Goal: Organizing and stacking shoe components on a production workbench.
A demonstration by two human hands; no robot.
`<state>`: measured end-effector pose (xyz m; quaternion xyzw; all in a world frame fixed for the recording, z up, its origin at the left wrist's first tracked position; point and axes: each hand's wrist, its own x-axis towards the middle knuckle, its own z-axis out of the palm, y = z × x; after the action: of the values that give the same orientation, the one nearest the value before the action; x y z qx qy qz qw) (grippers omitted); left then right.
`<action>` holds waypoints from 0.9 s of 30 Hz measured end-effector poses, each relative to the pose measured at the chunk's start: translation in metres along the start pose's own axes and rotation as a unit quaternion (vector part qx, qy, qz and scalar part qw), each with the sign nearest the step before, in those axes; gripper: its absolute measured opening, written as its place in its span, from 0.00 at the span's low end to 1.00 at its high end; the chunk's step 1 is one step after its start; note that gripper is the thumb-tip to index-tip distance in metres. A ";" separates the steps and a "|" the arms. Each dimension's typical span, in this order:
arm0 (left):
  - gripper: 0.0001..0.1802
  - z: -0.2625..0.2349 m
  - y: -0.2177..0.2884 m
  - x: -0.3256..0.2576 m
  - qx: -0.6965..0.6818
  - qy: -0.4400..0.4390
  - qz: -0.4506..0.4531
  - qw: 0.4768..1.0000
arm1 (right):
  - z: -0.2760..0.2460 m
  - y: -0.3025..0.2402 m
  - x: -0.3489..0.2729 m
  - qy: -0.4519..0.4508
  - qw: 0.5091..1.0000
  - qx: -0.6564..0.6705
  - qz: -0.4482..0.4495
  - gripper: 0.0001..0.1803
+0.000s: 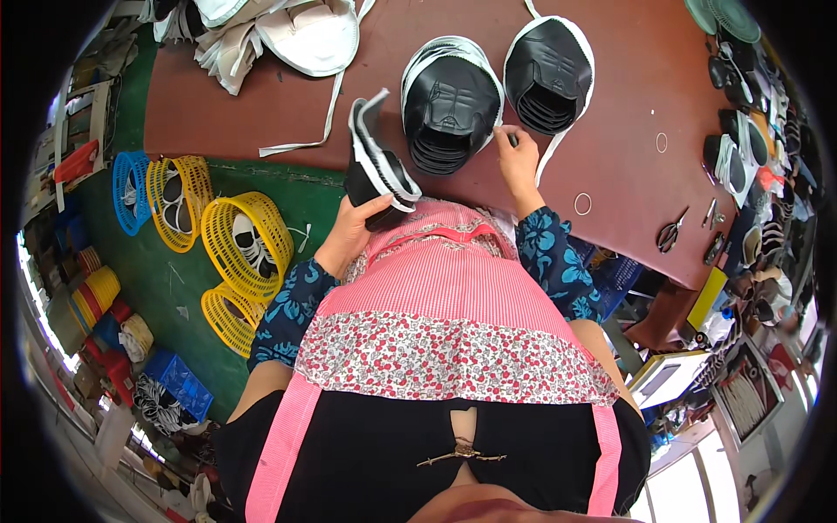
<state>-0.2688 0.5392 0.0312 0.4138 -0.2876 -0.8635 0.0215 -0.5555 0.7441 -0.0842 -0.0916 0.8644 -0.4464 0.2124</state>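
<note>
My left hand point(351, 228) is wrapped round a black shoe upper point(370, 179) with a white edge strip, tilted up at the table's near edge. A loose end of the strip sticks up at its top. My right hand point(520, 166) is closed with its fingertips together, and a small dark object point(513, 139) shows between them; its kind is too small to tell. Beside those fingertips lies a stack of black shoe uppers point(452, 105) with white edging. A second such stack point(549, 74) rests just to its right, with a white strip trailing toward me.
On the reddish-brown table point(636, 174) are white and beige shoe pieces point(309, 39) at the far left, scissors point(670, 234) at the right, and rubber bands point(582, 203). Yellow baskets point(248, 244) and a blue basket point(131, 193) stand on the green floor at left.
</note>
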 end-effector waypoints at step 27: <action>0.25 0.014 -0.021 0.021 0.204 0.081 0.129 0.967 | 0.017 -0.124 -0.072 -0.232 0.924 0.299 0.057 0.09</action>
<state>-0.2885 0.5573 0.0124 0.4375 -0.5064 -0.7397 0.0714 -0.4870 0.6846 0.0281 -0.0756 0.6212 -0.6371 0.4500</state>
